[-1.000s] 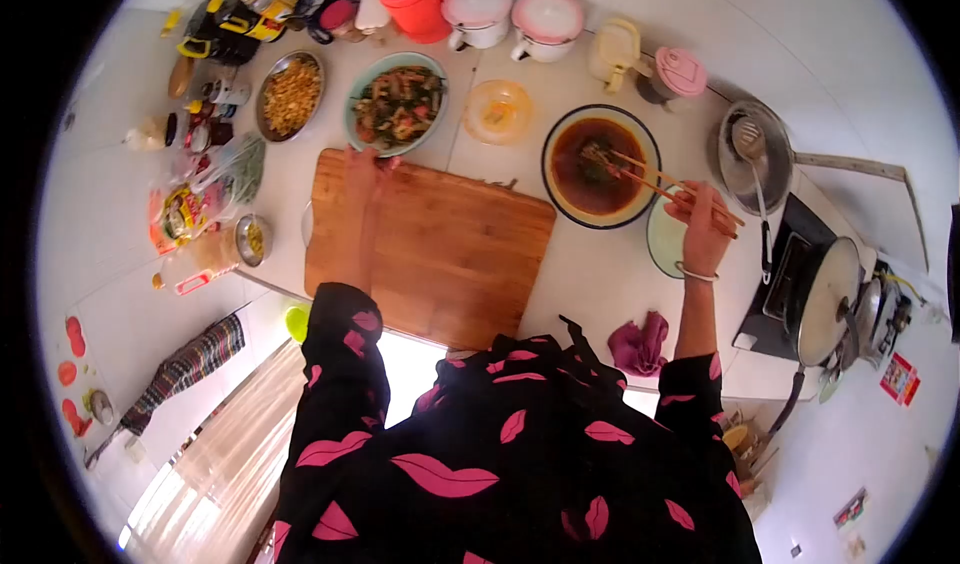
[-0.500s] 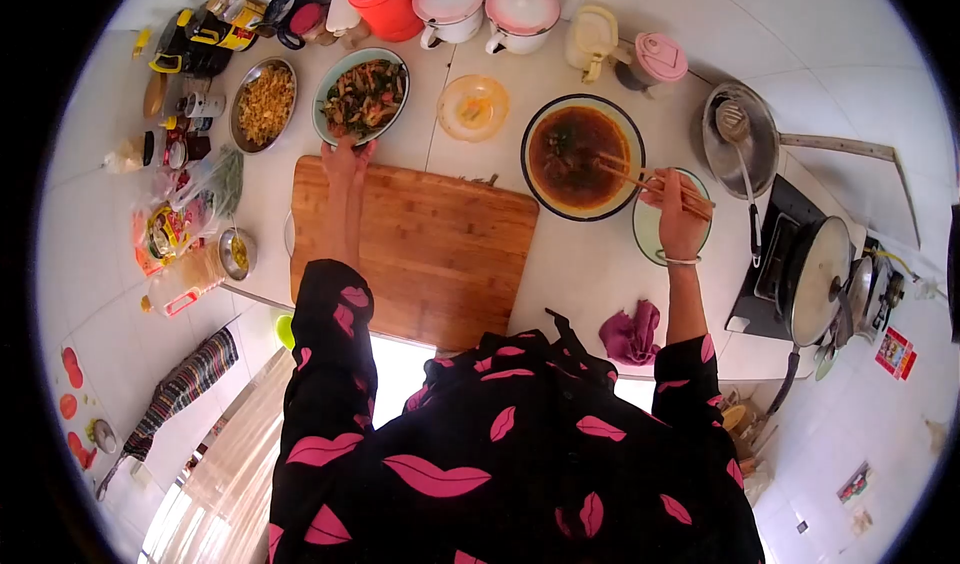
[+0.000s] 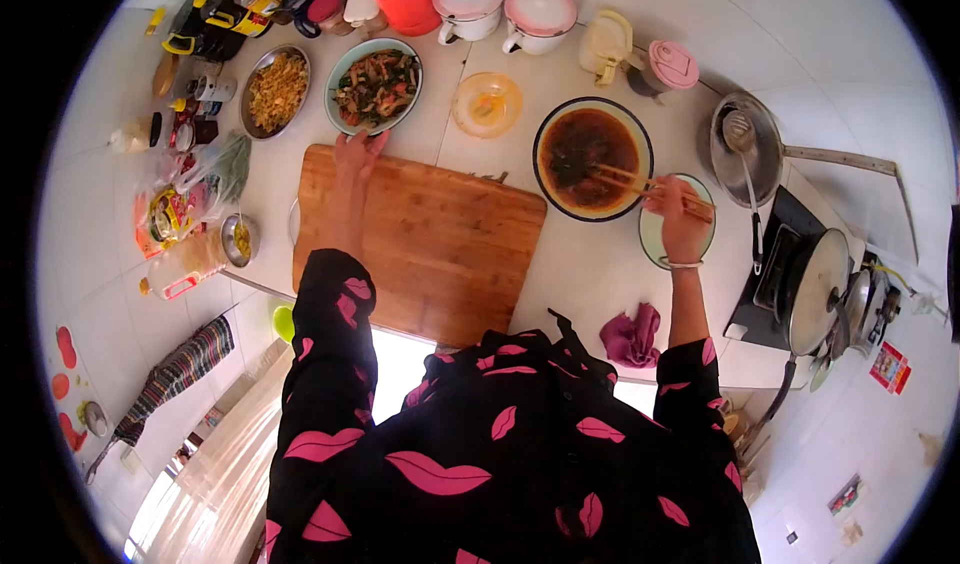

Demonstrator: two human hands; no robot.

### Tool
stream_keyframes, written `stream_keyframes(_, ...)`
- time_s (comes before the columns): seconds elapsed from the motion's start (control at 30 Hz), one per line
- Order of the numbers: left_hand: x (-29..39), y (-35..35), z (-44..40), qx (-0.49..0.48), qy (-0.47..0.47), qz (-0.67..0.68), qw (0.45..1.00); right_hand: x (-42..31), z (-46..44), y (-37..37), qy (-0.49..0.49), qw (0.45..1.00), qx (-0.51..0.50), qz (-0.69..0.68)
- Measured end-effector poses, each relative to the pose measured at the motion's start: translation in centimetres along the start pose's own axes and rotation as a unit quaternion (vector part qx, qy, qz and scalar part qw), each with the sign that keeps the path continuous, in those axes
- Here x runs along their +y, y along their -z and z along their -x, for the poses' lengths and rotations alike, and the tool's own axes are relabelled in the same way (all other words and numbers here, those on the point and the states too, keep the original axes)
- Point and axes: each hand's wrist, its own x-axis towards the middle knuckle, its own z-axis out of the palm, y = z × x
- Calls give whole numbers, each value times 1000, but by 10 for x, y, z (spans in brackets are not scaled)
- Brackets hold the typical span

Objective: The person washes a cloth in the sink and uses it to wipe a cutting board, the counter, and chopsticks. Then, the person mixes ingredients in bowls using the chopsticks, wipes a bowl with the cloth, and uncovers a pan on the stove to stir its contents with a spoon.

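My right hand (image 3: 677, 206) is closed around a pair of chopsticks (image 3: 640, 183). Their tips dip into dark reddish-brown soup in a large bowl (image 3: 641, 136) with a dark rim. Beneath that hand, partly covered, lies a pale green plate (image 3: 655, 244). At the upper left, my left hand (image 3: 358, 152) has its fingers apart at the near rim of a pale green dish (image 3: 333, 106) filled with a stir-fry of greens and meat. Whether the fingertips touch the rim is hard to make out. My left forearm passes over a wooden cutting board (image 3: 430, 244).
A metal dish of yellow food (image 3: 277, 92), a small yellowish plate (image 3: 487, 105) and lidded enamel pots (image 3: 468, 4) stand toward the back. To the right are a pan with a skimmer (image 3: 740, 134) and a lidded wok (image 3: 820, 289). A purple cloth (image 3: 631, 336) lies near the front edge.
The chopsticks have shifted slightly left and down in the soup. My left hand's fingers are spread more at the dish's near rim. The whole view has shifted a little.
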Motion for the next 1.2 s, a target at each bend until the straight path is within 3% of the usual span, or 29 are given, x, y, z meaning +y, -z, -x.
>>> stream_keyframes(0.07, 1, 6, -2, -34, 12, -3, 999, -4, 0, -2, -3, 999, 27, -26)
stream_keyframes(0.2, 7, 10, 9, -20, 38, -23, 999, 8, 10, -11, 24, 998, -53, 24)
stream_keyframes(0.27, 8, 15, 20, 22, 32, -60, 997, 0, 5, -2, 12, 1000, -10, -3)
stream_keyframes(0.33, 8, 33, 23, -35, 31, -57, 997, -11, 6, 2, 15, 999, 37, -16)
stream_keyframes(0.43, 5, 39, 42, -40, 18, -70, 997, -2, 16, -3, 17, 999, -26, -32)
stream_keyframes(0.6, 6, 47, 90, -30, 10, -50, 998, 15, 4, -10, 46, 997, 35, -52)
stream_keyframes(0.67, 6, 52, 104, -83, -18, -86, 993, 24, 9, -13, 65, 997, 4, -31)
stream_keyframes(0.73, -2, 61, 115, -46, -5, -46, 998, 26, 10, -4, 31, 998, -33, -36)
stream_keyframes(0.83, -18, 90, 123, -40, 7, -33, 999, 21, 3, 6, 27, 999, 32, -28)
stream_keyframes(0.97, -17, 97, 159, -104, -13, -67, 992, 30, 11, 0, 71, 995, -69, -20)
stream_keyframes(1.0, -20, 105, 164, -90, -13, -60, 994, 24, 7, 8, 22, 997, -60, -37)
stream_keyframes(1.2, -41, 147, 198, -40, -16, 14, 999, -5, 21, 17, 89, 995, -36, -33)
